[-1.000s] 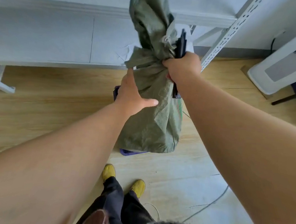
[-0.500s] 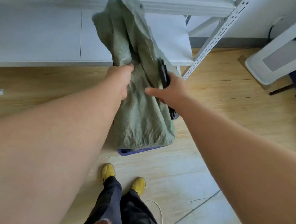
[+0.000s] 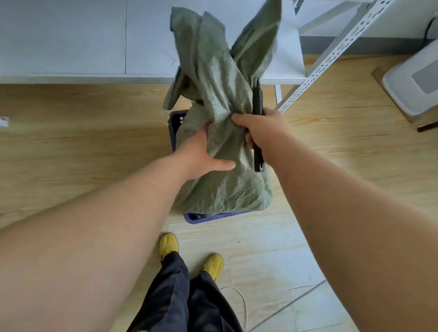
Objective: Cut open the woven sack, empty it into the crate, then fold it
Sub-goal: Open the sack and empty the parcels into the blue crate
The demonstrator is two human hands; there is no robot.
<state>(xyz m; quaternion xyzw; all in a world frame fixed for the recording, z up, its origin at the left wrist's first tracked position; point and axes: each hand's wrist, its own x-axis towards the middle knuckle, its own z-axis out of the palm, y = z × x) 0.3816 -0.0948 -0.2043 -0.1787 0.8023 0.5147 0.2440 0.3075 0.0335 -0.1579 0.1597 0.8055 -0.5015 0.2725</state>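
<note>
A crumpled green woven sack [image 3: 219, 91] hangs upright over a dark blue crate [image 3: 175, 124] on the floor, and its lower part covers most of the crate. My left hand [image 3: 203, 153] grips the sack's middle from the left, thumb across the cloth. My right hand [image 3: 261, 129] pinches the same bunched waist from the right and also holds a black cutter [image 3: 256, 126] against the cloth. The sack's loose upper flaps stick up and fan out above both hands. The crate's inside is hidden.
A white metal shelf rack [image 3: 327, 58] with a slotted upright stands just behind the crate. A white appliance [image 3: 430, 71] sits at the far right. My yellow shoes [image 3: 168, 245] stand just before the crate, and a thin cable [image 3: 245, 310] lies on the wooden floor.
The sack's top has opened out into loose flaps. My left hand has dropped lower on the sack, and my right hand has closed on its bunched middle.
</note>
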